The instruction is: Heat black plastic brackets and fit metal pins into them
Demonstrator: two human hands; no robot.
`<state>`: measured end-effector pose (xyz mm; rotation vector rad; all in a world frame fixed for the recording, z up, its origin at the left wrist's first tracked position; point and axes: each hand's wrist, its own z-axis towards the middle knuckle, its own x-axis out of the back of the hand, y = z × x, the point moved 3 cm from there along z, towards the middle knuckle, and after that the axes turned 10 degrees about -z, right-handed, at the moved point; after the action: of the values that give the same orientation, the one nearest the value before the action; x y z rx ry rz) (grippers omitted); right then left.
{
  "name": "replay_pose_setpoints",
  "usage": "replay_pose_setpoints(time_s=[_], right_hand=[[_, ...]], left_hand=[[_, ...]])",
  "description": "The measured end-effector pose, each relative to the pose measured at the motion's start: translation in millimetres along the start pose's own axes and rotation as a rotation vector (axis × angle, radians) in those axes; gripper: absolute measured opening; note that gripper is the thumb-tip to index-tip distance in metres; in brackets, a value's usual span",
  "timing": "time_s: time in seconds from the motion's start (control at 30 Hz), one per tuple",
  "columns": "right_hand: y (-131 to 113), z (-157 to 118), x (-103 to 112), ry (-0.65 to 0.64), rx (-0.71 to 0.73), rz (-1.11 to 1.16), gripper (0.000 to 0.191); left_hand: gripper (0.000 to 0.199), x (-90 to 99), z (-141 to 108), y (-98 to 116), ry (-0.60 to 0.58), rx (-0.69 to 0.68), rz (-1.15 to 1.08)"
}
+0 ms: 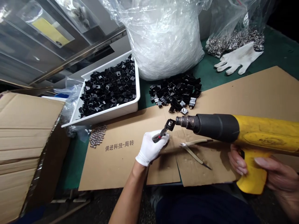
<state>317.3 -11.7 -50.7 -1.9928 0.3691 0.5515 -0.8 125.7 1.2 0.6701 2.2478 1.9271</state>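
Left hand [153,147], white-gloved: fingers clamped on dark tool [164,130] with red mark. Black part [171,124] at tool's tip, above cardboard [112,169]. Right hand [277,175], bare: fingers wrapped round grip of yellow heat gun [259,132], nozzle just beside black part. Pale-handled cutters [193,155] lie on cardboard, handles spread.

Heat gun [247,129] right, pliers [194,156] on cardboard [121,168], parts [112,84] in tray [112,112] behind left
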Motion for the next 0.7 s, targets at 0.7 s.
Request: replay_pose_setpoints(time_s=[0.7], right_hand=[[-2.6, 2.3, 1.3, -0.127, 0.005, -0.090, 0.039]], left_hand=[[0.023, 34.2, -3.9, -0.7, -0.249, 0.208, -0.089]])
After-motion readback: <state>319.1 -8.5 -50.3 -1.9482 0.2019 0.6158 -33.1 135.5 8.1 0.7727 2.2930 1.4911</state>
